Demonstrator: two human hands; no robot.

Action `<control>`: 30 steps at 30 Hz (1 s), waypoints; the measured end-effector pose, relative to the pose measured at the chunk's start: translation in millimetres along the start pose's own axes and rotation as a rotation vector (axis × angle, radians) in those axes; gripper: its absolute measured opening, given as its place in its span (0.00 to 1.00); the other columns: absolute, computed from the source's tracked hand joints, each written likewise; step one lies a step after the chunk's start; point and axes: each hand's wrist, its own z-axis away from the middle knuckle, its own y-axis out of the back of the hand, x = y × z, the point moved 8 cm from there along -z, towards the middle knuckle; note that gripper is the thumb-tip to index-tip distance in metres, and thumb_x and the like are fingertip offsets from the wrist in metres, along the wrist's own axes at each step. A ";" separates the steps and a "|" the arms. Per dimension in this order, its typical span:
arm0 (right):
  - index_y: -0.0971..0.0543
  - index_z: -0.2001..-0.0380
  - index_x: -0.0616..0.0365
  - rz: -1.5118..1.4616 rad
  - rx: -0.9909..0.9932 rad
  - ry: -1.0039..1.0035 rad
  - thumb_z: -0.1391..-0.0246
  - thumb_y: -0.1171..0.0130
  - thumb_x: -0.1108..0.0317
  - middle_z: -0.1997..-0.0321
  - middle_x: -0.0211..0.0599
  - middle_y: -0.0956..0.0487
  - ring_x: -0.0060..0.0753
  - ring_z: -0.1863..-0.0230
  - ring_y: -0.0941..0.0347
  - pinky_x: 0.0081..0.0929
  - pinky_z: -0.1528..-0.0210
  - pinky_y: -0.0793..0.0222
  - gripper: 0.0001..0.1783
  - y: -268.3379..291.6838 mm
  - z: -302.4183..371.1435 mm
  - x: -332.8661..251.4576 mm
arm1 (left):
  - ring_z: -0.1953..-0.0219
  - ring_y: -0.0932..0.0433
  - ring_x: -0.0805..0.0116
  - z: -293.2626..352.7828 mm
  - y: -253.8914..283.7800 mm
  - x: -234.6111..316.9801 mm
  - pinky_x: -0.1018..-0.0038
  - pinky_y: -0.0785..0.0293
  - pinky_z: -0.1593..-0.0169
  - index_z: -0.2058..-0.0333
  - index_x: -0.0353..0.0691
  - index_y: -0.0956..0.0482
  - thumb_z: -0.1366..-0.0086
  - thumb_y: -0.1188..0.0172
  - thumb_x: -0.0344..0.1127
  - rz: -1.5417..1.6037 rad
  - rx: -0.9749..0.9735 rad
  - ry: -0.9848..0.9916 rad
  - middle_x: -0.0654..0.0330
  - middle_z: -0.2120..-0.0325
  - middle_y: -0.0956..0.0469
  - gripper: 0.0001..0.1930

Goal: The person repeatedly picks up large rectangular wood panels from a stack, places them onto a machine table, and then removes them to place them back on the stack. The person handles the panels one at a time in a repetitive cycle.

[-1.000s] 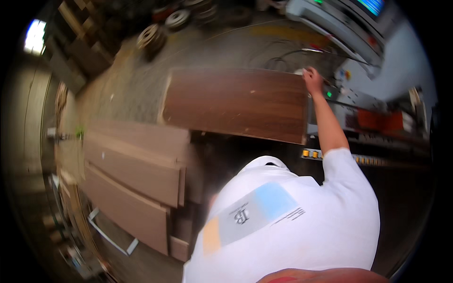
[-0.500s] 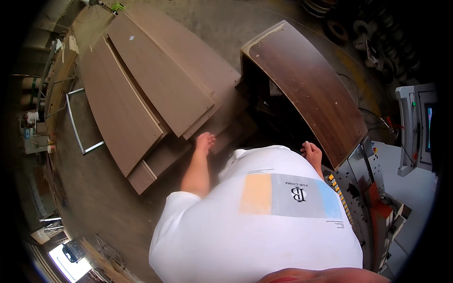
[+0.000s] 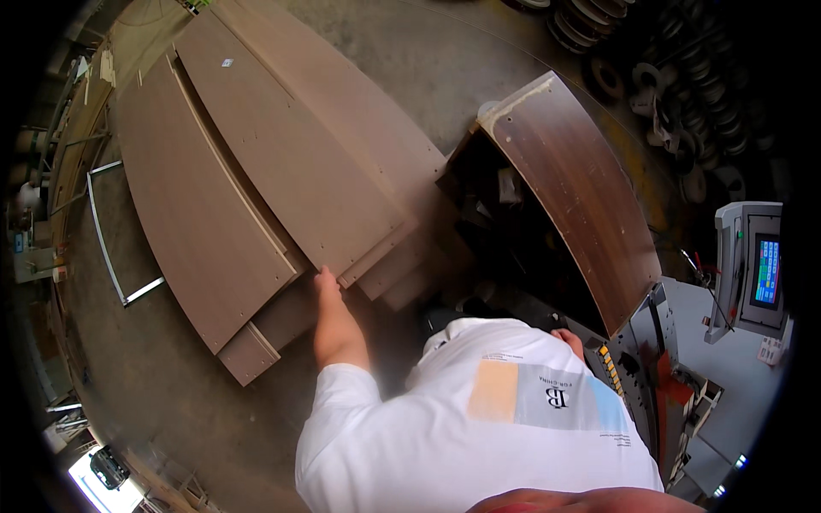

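Note:
My left hand (image 3: 326,280) reaches to the near end of the stacked brown panels (image 3: 282,162) and meets the edge of the middle panel at its corner. The fingers blur there, so I cannot tell whether they grip the board. Down at my right side, my right hand (image 3: 570,342) is curled beside the near end of a dark wood-faced cabinet (image 3: 581,197). My shirt hides part of it, and what its fingers hold, if anything, is hidden. The panels are long and flat, with small holes near their ends, and they overlap unevenly.
A grey machine with a lit control screen (image 3: 765,269) stands at the right. A light metal frame (image 3: 107,235) lies on the floor left of the panels. Dark reels (image 3: 590,26) are stacked at the far right. Shorter boards (image 3: 250,352) jut out below the stack.
My left hand has moved forward and left to the panel's near edge. My right hand has dropped back, more hidden by my shirt. The view has shifted, bringing the screen further in.

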 end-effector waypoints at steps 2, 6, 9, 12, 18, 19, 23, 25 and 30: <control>0.17 0.61 0.60 0.042 -0.005 -0.041 0.40 0.41 0.57 0.70 0.43 0.17 0.33 0.67 0.20 0.29 0.61 0.28 0.17 -0.5 7.6 10.3 | 0.39 0.32 0.54 -3.1 6.2 0.4 0.53 0.33 0.39 0.39 0.37 0.35 0.29 0.48 0.56 0.083 -0.028 0.027 0.54 0.39 0.33 0.32; 0.17 0.61 0.61 -0.026 -0.045 -0.077 0.41 0.40 0.57 0.70 0.41 0.17 0.31 0.66 0.20 0.29 0.61 0.27 0.17 -4.7 1.4 10.3 | 0.53 0.24 0.58 -15.8 17.5 -0.7 0.59 0.23 0.59 0.46 0.36 0.28 0.31 0.49 0.62 0.033 0.034 -0.018 0.58 0.47 0.25 0.32; 0.18 0.61 0.62 -0.042 -0.056 -0.044 0.40 0.41 0.60 0.71 0.36 0.17 0.26 0.69 0.22 0.26 0.64 0.28 0.15 -11.0 -3.1 -48.9 | 0.66 0.26 0.64 5.9 18.9 11.6 0.68 0.30 0.74 0.50 0.36 0.26 0.32 0.49 0.64 -0.031 0.084 -0.011 0.60 0.54 0.23 0.33; 0.18 0.61 0.62 -0.047 -0.066 0.029 0.39 0.41 0.61 0.72 0.33 0.17 0.23 0.72 0.23 0.23 0.66 0.28 0.14 -5.9 -16.7 -74.9 | 0.77 0.33 0.68 -20.0 23.8 2.0 0.71 0.40 0.80 0.51 0.37 0.25 0.33 0.50 0.66 -0.001 0.103 -0.068 0.62 0.64 0.23 0.33; 0.18 0.61 0.62 -0.005 -0.138 0.183 0.40 0.40 0.61 0.72 0.33 0.17 0.25 0.71 0.22 0.24 0.64 0.27 0.14 -17.5 -28.6 -157.7 | 0.88 0.39 0.72 26.7 -1.6 11.2 0.75 0.49 0.86 0.55 0.40 0.25 0.32 0.54 0.68 0.131 -0.014 -0.123 0.64 0.75 0.25 0.32; 0.18 0.60 0.61 0.024 -0.155 0.215 0.40 0.41 0.60 0.72 0.34 0.17 0.25 0.71 0.21 0.23 0.64 0.27 0.14 -18.0 -28.9 -175.0 | 0.86 0.35 0.72 32.8 -3.7 8.0 0.77 0.48 0.86 0.55 0.41 0.25 0.31 0.55 0.67 0.202 -0.020 -0.173 0.63 0.73 0.24 0.32; 0.18 0.59 0.60 0.022 -0.276 0.320 0.40 0.41 0.59 0.70 0.35 0.17 0.26 0.69 0.21 0.24 0.62 0.26 0.15 -32.7 -38.7 -203.9 | 0.79 0.27 0.70 98.3 -30.6 -6.3 0.78 0.46 0.84 0.54 0.42 0.25 0.32 0.55 0.69 0.218 -0.129 -0.144 0.63 0.69 0.22 0.33; 0.18 0.58 0.59 0.002 -0.346 0.373 0.40 0.41 0.59 0.68 0.36 0.16 0.26 0.66 0.20 0.24 0.59 0.26 0.16 -39.7 -41.8 -218.8 | 0.75 0.25 0.67 139.3 -45.5 -17.6 0.78 0.45 0.83 0.52 0.43 0.26 0.33 0.55 0.69 0.226 -0.135 -0.089 0.63 0.65 0.21 0.33; 0.19 0.52 0.57 -0.139 -0.545 0.421 0.39 0.41 0.54 0.59 0.34 0.17 0.27 0.59 0.22 0.26 0.54 0.26 0.20 -62.0 -46.4 -257.4 | 0.74 0.25 0.66 241.7 -83.8 -34.3 0.71 0.36 0.76 0.43 0.47 0.31 0.30 0.53 0.64 0.314 -0.312 -0.105 0.63 0.56 0.23 0.29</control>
